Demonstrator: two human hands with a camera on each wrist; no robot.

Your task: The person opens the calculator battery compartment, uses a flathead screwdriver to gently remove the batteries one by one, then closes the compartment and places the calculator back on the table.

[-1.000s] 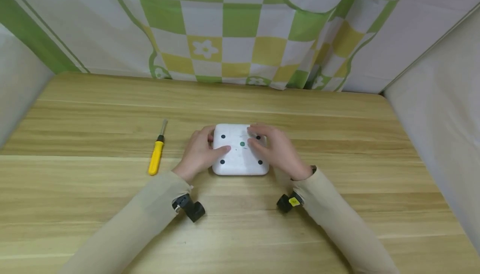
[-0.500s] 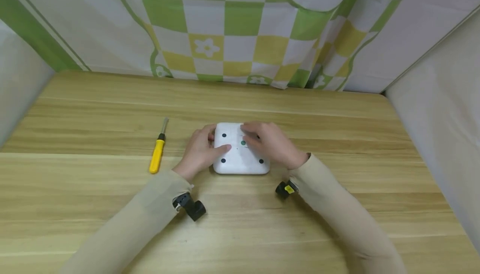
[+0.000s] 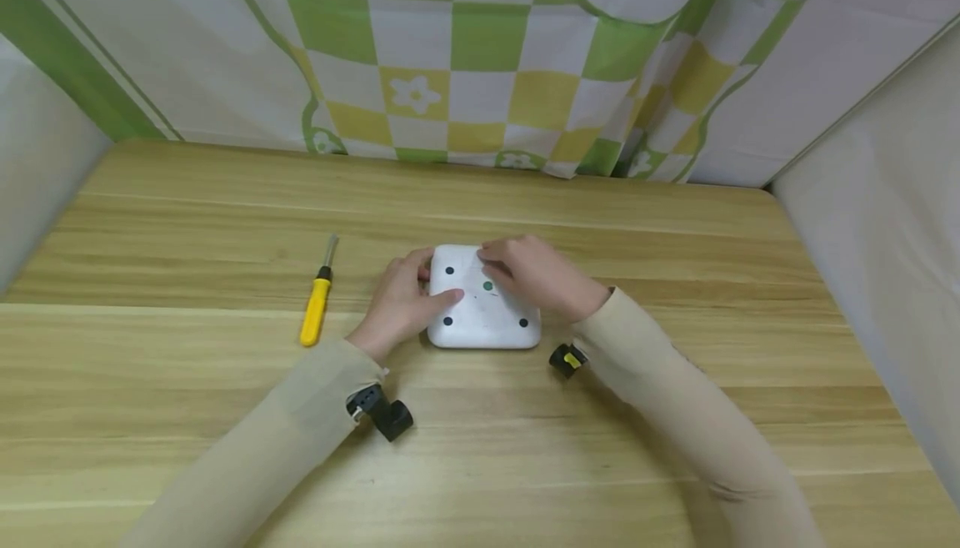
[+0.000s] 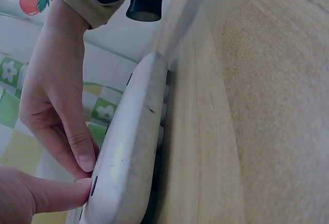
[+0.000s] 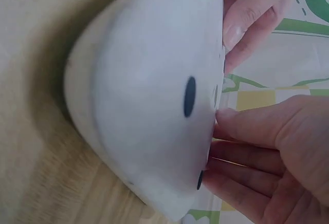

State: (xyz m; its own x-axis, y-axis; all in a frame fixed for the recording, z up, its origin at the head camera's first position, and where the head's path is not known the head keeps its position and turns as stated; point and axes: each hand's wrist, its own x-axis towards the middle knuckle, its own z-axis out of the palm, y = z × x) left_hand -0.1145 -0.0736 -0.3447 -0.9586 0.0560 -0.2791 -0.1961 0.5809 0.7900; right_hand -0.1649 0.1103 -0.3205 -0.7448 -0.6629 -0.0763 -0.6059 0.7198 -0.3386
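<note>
A white, rounded-square device [image 3: 483,314], apparently a calculator, lies face down on the wooden table. Its back has dark round feet and a green dot; grey keys [image 4: 163,113] peek out underneath in the left wrist view. My left hand [image 3: 403,302] grips its left edge, thumb on the back and fingers round the side. On the upper right part of the back rest the fingertips of my right hand [image 3: 540,274], thumb and fingers fairly straight in the right wrist view. Nothing shows between them. Left of the device lies a yellow-handled screwdriver [image 3: 317,302], touched by neither hand.
A green, yellow and white checked curtain [image 3: 487,56] hangs along the table's far edge. White cloth [image 3: 885,198] closes off the right side. Each wrist carries a small black camera, the left one [image 3: 382,413] low over the wooden table [image 3: 465,473].
My right hand has shifted left and slightly up across the device's back, its fingers drawing closer together. The left hand keeps its hold. The device and screwdriver stay in place.
</note>
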